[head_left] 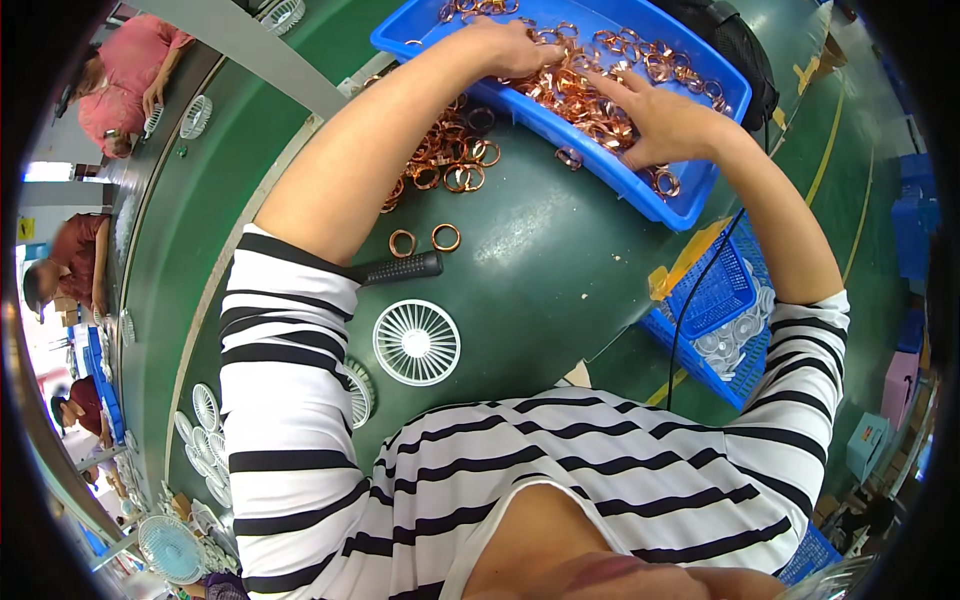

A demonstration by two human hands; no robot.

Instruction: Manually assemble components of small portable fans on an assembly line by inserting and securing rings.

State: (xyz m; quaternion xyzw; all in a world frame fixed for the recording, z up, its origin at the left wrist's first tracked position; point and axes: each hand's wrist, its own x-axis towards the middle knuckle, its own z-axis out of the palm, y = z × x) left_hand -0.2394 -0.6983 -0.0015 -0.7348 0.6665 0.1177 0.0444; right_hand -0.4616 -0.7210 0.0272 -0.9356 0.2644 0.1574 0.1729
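A blue plastic bin [640,190] at the far side of the table holds a heap of shiny copper-coloured rings [585,105]. Both my hands reach into it. My left hand [508,48] lies on the rings over the near-left wall, fingers stretched toward the middle and partly sunk among them. On the right part of the heap rests my right hand [672,122], open, its fingers and thumb spread. More copper rings [440,150] are piled on the table below my left forearm. Two single rings [446,237] lie apart from that pile, nearer to me.
On the green table [540,300] are a white round fan grille [417,343] and a black handle-like tool [400,268] by my left sleeve. A blue basket [715,300] with clear plastic parts stands at the right. Other people [130,80] sit along a line at the left.
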